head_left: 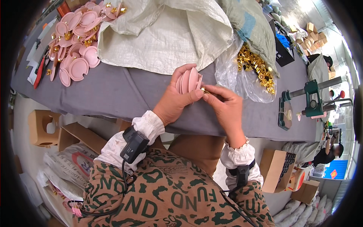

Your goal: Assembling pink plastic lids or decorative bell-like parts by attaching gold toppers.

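Note:
A stack of several round pink discs [189, 81] is gripped in my left hand [173, 99], over the near part of the table. My right hand [228, 107] pinches a small gold metal clip [205, 90] against the right side of the stack, by my left thumb. A heap of pink discs [79, 69], some with gold clips on them, lies on the table at the far left. More gold clips [259, 70] spill from a clear plastic bag [242, 85] at the right.
A white woven sack [151, 41] covers the middle back of the grey-clothed table [124, 94]. At the right edge stands a green hand press [312, 98]. Red-handled pliers [39, 73] lie at the left. Cardboard boxes [278, 170] and sacks stand on the floor.

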The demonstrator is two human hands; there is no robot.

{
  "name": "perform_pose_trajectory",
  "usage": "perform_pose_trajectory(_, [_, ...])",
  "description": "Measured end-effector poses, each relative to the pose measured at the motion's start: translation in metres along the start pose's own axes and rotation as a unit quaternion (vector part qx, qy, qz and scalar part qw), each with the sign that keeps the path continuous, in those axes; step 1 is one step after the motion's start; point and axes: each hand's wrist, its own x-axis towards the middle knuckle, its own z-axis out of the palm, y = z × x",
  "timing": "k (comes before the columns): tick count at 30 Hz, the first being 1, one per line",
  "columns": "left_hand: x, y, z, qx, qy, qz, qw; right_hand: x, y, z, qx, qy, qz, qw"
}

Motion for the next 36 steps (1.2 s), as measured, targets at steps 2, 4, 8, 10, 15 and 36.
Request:
perform_pose_trajectory(2, [0.0, 0.006, -0.008, 0.093, -0.007, 0.052, 0.994, 0.006, -0.004, 0.01, 0.121, -0.012, 0.17, 0.978])
perform_pose_trajectory(4, [-0.002, 0.002, -0.009, 0.078, -0.008, 0.044, 0.996, 0.007, 0.002, 0.006, 0.148, -0.028, 0.162, 0.975])
perform_pose_trajectory(8, [0.014, 0.049, -0.006, -0.021, 0.025, 0.008, 0.999, 0.01, 0.03, -0.008, 0.206, 0.044, 0.105, 0.972])
perform_pose_trajectory(10, [0.038, 0.102, -0.015, -0.005, 0.089, 0.086, 0.992, 0.01, 0.037, -0.016, 0.194, 0.071, 0.079, 0.975])
perform_pose_trajectory(15, [0.106, 0.276, -0.106, 0.379, 0.317, 0.347, 0.797, 0.01, 0.045, -0.003, 0.12, 0.023, -0.004, 0.992])
perform_pose_trajectory(36, [0.005, -0.006, 0.0, -0.263, -0.052, -0.209, 0.94, 0.052, 0.092, -0.163, -0.505, 0.278, -0.061, 0.815])
